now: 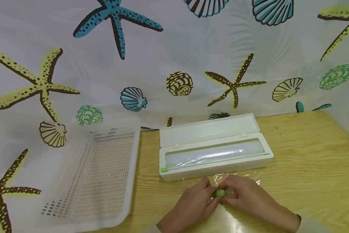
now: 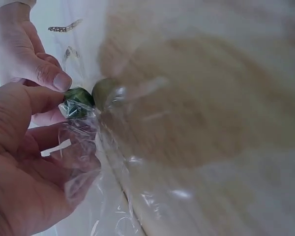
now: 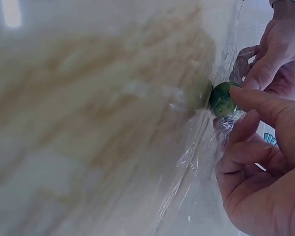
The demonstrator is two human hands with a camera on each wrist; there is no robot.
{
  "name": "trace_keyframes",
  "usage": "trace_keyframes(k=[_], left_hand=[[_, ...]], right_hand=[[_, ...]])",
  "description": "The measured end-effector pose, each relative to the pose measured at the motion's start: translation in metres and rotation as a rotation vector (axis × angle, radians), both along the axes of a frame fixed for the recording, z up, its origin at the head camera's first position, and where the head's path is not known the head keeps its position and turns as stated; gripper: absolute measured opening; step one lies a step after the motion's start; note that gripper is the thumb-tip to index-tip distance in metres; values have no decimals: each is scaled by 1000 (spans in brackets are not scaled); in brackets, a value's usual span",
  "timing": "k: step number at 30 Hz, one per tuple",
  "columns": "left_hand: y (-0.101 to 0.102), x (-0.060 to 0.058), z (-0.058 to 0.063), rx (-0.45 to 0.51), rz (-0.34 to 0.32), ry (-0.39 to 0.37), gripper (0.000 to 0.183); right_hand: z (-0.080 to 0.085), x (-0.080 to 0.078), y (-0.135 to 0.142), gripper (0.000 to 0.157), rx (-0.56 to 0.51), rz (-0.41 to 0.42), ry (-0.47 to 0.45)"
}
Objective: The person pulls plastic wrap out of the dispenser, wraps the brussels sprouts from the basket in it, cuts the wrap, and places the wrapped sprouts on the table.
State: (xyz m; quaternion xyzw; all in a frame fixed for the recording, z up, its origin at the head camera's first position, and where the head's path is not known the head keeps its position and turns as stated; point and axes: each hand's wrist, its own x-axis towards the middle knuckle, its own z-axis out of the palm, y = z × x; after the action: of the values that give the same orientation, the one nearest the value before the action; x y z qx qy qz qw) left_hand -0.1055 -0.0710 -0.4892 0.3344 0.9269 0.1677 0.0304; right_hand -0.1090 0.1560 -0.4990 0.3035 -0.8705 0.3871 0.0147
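Observation:
A small round green fruit, lime-like and glossy, sits low over the table between both hands, with clear cling film gathered about it. My left hand pinches the film beside the fruit, its thumb against the fruit's side; crumpled film bunches by the fingers. From the other side my right hand holds film at the fruit, thumb tip on the green skin and other fingers curled. Loose film spreads over the table around the hands. Just beyond them stands a white film dispenser box, lid raised, with a film roll inside.
At the left is a white perforated plastic basket. A green slider sits at the dispenser's front left corner. Behind the wooden table hangs a white cloth printed with starfish and shells.

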Motion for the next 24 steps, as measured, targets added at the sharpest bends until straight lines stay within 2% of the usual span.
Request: trace_keyframes(k=[4,7,10,13,15,20,24], left_hand=[[-1,3,1,54,25,19,23],[0,4,2,90,28,39,24],[1,4,3,65,21,56,28],[3,4,5,22,24,55,29],[4,4,5,3,30,63,29],[4,3,5,-5,31,81,26],[4,3,4,-29,34,97,23]], right_hand=[[3,-1,-1,23,19,-2,-8],[5,-3,0,21,39,1,-51],[7,-4,2,20,51,19,-135],[7,-4,3,20,62,44,-178],[6,-4,3,19,68,56,-146],[4,0,2,20,45,31,10],[4,2,1,29,34,19,27]])
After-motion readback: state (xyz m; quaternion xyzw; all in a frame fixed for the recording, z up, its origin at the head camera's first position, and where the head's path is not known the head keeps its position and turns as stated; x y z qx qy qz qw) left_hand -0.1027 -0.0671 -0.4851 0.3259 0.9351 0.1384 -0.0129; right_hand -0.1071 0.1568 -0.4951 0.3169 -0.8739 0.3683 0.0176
